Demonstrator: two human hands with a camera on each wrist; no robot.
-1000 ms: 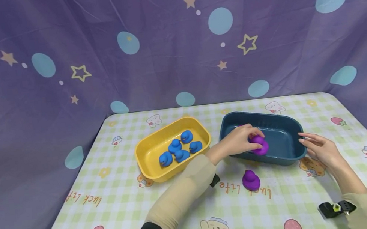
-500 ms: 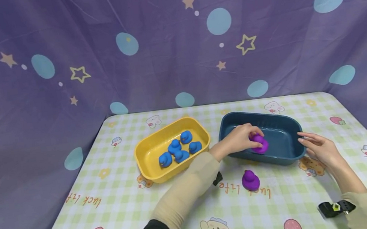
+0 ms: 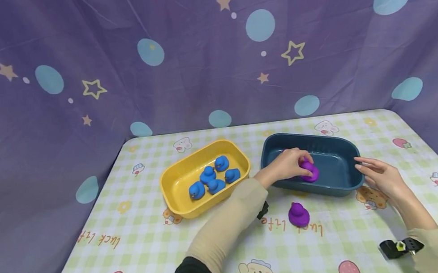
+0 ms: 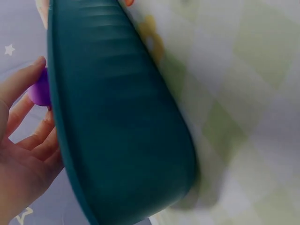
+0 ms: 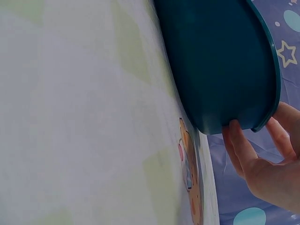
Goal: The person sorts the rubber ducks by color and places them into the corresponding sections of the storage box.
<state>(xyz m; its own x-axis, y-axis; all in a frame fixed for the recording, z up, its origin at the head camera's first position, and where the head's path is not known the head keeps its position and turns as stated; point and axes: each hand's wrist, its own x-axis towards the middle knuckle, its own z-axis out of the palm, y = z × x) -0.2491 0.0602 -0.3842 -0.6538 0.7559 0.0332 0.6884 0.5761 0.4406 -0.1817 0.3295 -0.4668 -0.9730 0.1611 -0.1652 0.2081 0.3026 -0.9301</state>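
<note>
My left hand (image 3: 292, 163) reaches into the dark teal bin (image 3: 335, 143) and pinches a purple rubber duck (image 3: 311, 174) between thumb and fingers. In the left wrist view the bin wall (image 4: 112, 112) hides most of that purple duck (image 4: 40, 89). Bits of purple beside the hand suggest more ducks in the bin, mostly covered. At the bin's right end, my right hand (image 3: 383, 176) touches the wall with fairly straight fingers, as the right wrist view also shows of this hand (image 5: 269, 164). Another purple duck (image 3: 298, 215) sits on the tablecloth in front of the bin.
To the left stands a yellow bin (image 3: 173, 177) with several blue rubber ducks (image 3: 208, 174) in it. My left forearm passes over the table close to its near right corner. A checked cloth (image 3: 144, 262) covers the table, and a purple curtain (image 3: 198, 94) hangs behind.
The left forearm has shifted a little to the right, while the left hand and its duck stay almost in place. My right hand keeps its position at the bin's end.
</note>
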